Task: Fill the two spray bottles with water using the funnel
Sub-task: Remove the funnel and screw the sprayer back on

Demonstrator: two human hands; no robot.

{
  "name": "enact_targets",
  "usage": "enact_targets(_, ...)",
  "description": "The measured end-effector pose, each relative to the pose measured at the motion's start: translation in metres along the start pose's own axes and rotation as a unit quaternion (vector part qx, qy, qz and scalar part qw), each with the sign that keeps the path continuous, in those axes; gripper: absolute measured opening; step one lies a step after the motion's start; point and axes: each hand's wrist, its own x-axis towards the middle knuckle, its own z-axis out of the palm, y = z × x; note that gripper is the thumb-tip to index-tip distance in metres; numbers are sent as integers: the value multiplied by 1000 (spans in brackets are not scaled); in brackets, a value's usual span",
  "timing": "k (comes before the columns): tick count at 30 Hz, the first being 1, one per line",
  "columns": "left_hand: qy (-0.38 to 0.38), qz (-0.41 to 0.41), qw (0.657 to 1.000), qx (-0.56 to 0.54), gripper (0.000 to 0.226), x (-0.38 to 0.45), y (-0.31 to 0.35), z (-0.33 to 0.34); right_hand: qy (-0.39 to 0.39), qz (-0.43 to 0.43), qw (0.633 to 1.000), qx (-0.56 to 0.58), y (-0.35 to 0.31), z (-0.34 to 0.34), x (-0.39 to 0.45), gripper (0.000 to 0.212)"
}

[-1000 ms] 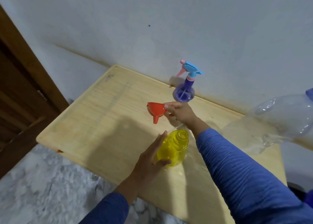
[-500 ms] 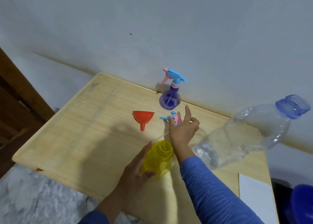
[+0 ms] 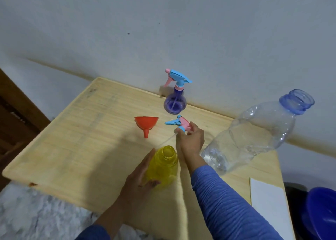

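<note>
On the wooden table (image 3: 76, 149), near its front edge, stands the yellow spray bottle (image 3: 163, 167), upright, its neck open with no sprayer on it. Left hand (image 3: 140, 178) cups it from the left side: fingers lie nearly straight along the bottle wall, thumb curled round the lower front, so the bottle sits in the crook between thumb and fingers.

Right hand (image 3: 190, 139) is just behind the yellow bottle, forearm in a blue sleeve (image 3: 227, 203) passing to the bottle's right. Its fingers are curled round the collar of a pink and blue sprayer head (image 3: 179, 122), pinching it at the fingertips; the trigger and nozzle stick out past the fingers toward the left. A thin clear dip tube (image 3: 168, 139) runs from the collar down toward the mouth of the yellow bottle; whether its end is inside the neck cannot be told.

Orange funnel (image 3: 146, 123) lies just left of the sprayer head, spout pointing toward the camera, apart from both hands. Behind it, against the wall (image 3: 163, 30), the purple spray bottle (image 3: 175, 103) stands with its sprayer fitted.

Right of the right hand, a large clear plastic bottle (image 3: 254, 136) stands uncapped, blue neck ring on top, water low in it. White sheet (image 3: 267, 203) lies at the table's right front corner; blue basin (image 3: 321, 212) sits beyond the edge.
</note>
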Motion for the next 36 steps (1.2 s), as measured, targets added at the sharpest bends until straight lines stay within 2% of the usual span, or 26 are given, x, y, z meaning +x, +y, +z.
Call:
enact_targets(3, -2, 2, 1000, 0, 77, 0, -2, 1, -5, -8, 998, 68, -9, -5, -3, 61)
enact_targets(16, 2, 28, 1000, -9, 76, -1, 3, 2, -22, -100, 985, 142, -61, -37, -23, 52)
enact_targets(22, -3, 30, 999, -19, 81, 0, 3, 2, -27, -128, 962, 240, -89, -55, -40, 52)
enact_targets(27, -2, 25, 999, -33, 83, -1, 7, 1, -37, -196, 938, 284, -125, -82, -57, 52)
enact_targets(30, -5, 32, 999, -36, 85, -2, 9, 1, -44, -235, 927, 289, -143, -102, -70, 53)
enact_targets(36, -10, 4, 997, -73, 76, -5, 13, 1, -62, -298, 917, 257, -163, -126, -88, 53)
